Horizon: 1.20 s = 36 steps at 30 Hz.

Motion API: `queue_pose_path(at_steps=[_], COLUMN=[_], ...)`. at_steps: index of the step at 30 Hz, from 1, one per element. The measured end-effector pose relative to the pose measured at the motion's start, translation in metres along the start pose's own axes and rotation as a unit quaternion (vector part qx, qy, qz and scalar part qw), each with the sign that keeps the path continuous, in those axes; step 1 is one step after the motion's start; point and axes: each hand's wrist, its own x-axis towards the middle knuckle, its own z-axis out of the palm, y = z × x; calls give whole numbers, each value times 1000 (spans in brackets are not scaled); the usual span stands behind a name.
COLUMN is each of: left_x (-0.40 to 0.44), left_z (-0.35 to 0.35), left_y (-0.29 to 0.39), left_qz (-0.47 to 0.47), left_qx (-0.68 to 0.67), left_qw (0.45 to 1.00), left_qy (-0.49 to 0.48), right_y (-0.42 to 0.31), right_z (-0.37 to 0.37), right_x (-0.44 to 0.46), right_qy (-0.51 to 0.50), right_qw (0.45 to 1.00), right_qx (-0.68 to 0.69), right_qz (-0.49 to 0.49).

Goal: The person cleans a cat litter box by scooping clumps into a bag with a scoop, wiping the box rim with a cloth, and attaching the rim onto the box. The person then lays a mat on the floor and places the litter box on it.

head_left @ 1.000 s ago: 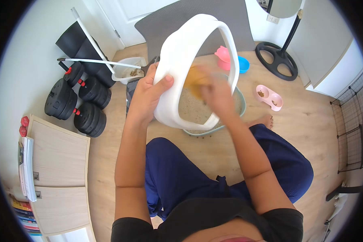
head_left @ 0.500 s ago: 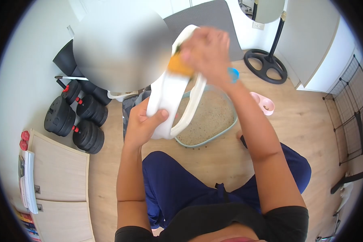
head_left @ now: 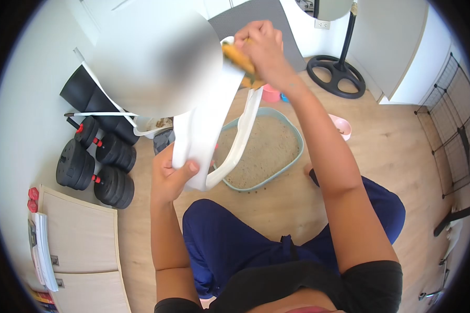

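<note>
Our left hand [head_left: 168,178] grips the white frame [head_left: 201,122]; our right hand [head_left: 263,48], clenched on a yellow cloth [head_left: 238,56], has left the opening, shifting work to the upper rim.

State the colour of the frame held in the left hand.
The frame is plain white, seen best in the head view.

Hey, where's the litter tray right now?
In the head view, the litter tray sits on the wooden floor just right of centre, beyond the person's knees, beside the white frame held in the left hand.
</note>
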Motion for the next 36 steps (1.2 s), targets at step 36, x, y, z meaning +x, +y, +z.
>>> queue_pose_path(at_steps=[36], left_x=[74], left_z=[8], left_y=[-46], left_qz=[24], left_qx=[-223], left_qw=[947], left_qy=[229], right_y=[-50], right_z=[64], right_x=[-166], right_qy=[26], right_qw=[1000], right_qx=[3], right_qz=[15])
